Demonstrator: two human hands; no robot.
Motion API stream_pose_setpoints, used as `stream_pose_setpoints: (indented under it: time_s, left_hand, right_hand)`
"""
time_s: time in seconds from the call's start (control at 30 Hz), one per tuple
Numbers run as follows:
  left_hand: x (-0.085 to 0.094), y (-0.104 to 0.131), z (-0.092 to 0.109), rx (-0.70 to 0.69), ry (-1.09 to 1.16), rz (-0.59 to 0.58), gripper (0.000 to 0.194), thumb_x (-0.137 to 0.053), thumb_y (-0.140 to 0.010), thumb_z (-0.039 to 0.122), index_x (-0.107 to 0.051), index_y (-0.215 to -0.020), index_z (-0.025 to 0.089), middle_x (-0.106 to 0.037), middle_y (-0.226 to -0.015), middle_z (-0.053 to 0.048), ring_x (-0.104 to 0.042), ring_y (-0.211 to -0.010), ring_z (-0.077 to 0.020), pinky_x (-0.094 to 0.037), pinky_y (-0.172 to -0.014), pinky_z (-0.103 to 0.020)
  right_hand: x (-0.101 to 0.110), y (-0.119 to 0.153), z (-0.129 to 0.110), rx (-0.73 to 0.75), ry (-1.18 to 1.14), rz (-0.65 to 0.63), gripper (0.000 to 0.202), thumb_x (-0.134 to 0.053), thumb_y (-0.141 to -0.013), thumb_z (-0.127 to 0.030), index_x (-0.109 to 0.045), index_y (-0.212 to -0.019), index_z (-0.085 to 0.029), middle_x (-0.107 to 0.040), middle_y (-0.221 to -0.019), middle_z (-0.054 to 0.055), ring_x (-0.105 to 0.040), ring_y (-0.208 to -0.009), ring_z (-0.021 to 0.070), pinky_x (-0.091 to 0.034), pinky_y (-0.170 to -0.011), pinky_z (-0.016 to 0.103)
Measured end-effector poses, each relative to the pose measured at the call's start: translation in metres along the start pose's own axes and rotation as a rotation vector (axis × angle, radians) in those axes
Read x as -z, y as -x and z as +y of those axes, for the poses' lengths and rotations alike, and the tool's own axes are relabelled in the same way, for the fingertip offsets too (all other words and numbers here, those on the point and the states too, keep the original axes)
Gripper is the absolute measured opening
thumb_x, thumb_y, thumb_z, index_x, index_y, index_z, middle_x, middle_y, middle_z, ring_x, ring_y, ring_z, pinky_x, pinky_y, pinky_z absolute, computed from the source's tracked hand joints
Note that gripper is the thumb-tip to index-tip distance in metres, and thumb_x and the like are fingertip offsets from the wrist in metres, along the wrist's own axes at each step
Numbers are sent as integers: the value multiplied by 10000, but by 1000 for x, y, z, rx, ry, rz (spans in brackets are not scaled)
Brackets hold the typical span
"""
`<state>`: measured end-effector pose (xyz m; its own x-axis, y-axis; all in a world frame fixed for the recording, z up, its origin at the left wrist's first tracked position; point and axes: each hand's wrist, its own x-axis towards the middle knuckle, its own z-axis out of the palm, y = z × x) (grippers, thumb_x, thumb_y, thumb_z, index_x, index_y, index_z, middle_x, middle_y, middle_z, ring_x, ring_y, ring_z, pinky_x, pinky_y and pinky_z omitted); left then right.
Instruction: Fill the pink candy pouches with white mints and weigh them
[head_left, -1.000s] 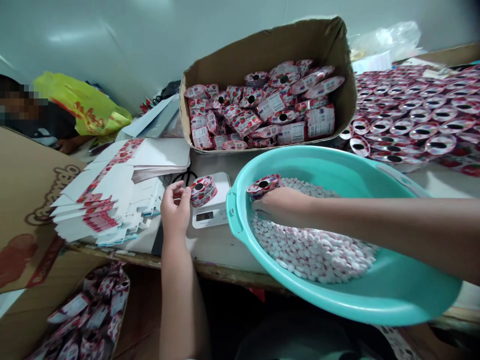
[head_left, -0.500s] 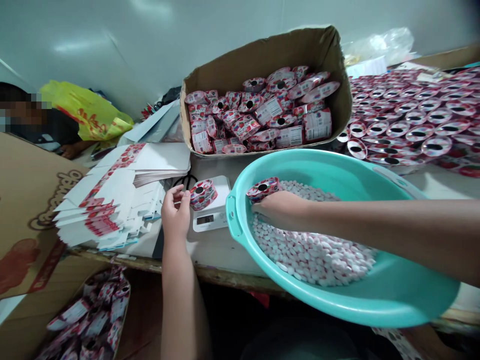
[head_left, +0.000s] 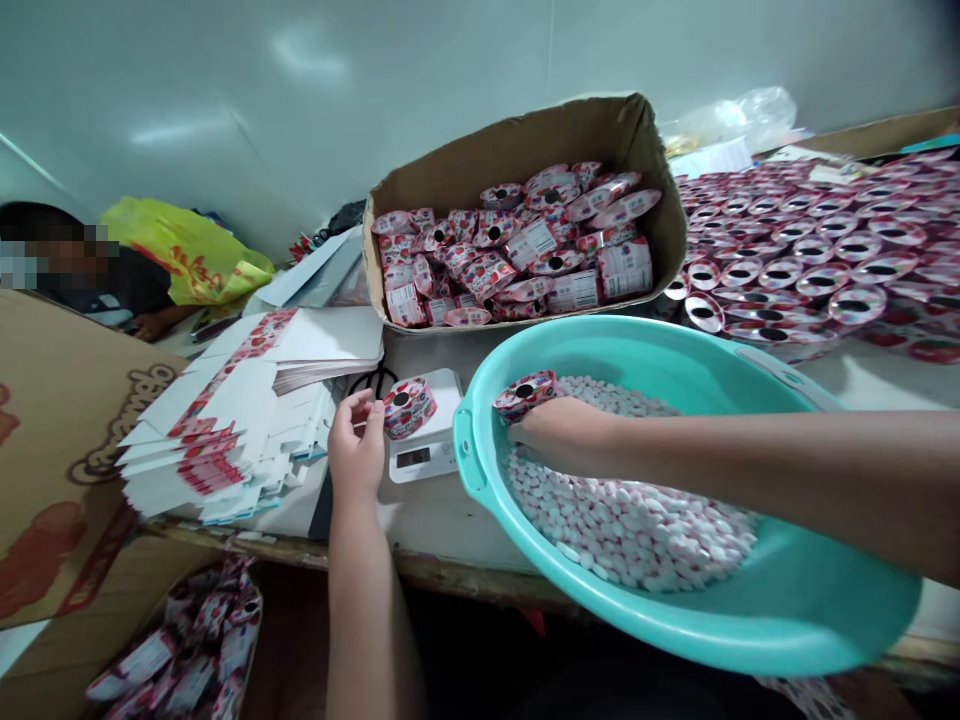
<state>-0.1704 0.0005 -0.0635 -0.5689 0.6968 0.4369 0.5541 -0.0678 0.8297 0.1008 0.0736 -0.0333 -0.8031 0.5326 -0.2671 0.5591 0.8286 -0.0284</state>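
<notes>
My left hand [head_left: 358, 440] is beside a small red-and-white strawberry-printed pack [head_left: 409, 406] with a dark oval opening. Its fingers are loosely bent and apart, with the thumb close to the pack; I cannot tell if they touch. That pack stands on a white digital scale [head_left: 422, 458]. In the turquoise basin [head_left: 637, 635], my right hand [head_left: 562, 432] reaches into many small whitish-pink candies [head_left: 652, 540]. Its fingers are curled and mostly hidden. A second printed pack [head_left: 526, 393] lies tilted right against this hand; whether the hand grips it is unclear.
Behind the basin stands a cardboard box [head_left: 510, 130] of packs. Rows of open packs [head_left: 810, 250] fill the right side. Flat printed cartons [head_left: 217, 420] are stacked at left. A large carton [head_left: 67, 440], a yellow bag [head_left: 191, 255] and another person [head_left: 82, 260] are farther left.
The whole view has shifted slightly, with things now lower in the picture. Both hands keep about the same places beside their packs. The scale's digits, visible before, are hard to make out now.
</notes>
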Motion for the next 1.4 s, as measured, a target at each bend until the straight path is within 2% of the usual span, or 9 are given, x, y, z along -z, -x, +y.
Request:
stream_pose_setpoints:
  time_s: [0.57,0.7,0.87,1.13,1.27,1.4]
  left_hand:
    - [0,0,2,-3,-9,0,382,-642,-854,451,-657,-1115,173,-663,-921,-42,-627,-824,-170,-505,-769,-296]
    - [2,-2,-2,22,4,80,347,-649,-843,431,-663,-1070,168,-668,-923,-46,-628,-838,-172,-493,-793,-302]
    - [6,-7,-13,137,104,239,301,-611,-846,415,-634,-1000,157,-657,-882,-42,-594,-755,-150,-482,-738,-287]
    - [9,-8,-21,184,114,266,251,-610,-845,403,-641,-947,176,-664,-867,-36,-593,-785,-160,-469,-755,-288]
    - [8,-8,-21,185,117,259,245,-609,-845,399,-636,-946,178,-666,-871,-34,-597,-788,-159,-471,-767,-285]
    - [8,-7,-17,202,105,251,254,-596,-849,395,-638,-965,173,-671,-886,-42,-612,-795,-164,-487,-774,-288]
  right_hand:
    - [-3,-2,4,16,-20,15,169,-597,-900,-214,-748,-928,-145,-748,-864,130,-665,-721,220,-420,-629,307]
    - [-3,-1,2,22,-11,-7,195,-580,-917,-248,-741,-957,-146,-745,-895,129,-679,-772,250,-437,-659,319]
    - [4,2,-3,33,14,-36,217,-532,-933,-234,-725,-975,-144,-741,-941,142,-685,-818,263,-420,-657,309]
    - [14,6,-3,121,68,-71,163,-554,-920,-262,-705,-951,-210,-742,-873,64,-657,-737,201,-353,-599,283]
    - [25,11,-1,91,129,-15,185,-515,-962,-278,-687,-943,-212,-735,-883,80,-642,-726,202,-335,-596,292]
    - [57,14,-2,42,198,67,202,-490,-991,-265,-675,-1007,-185,-732,-930,106,-643,-755,213,-358,-642,297]
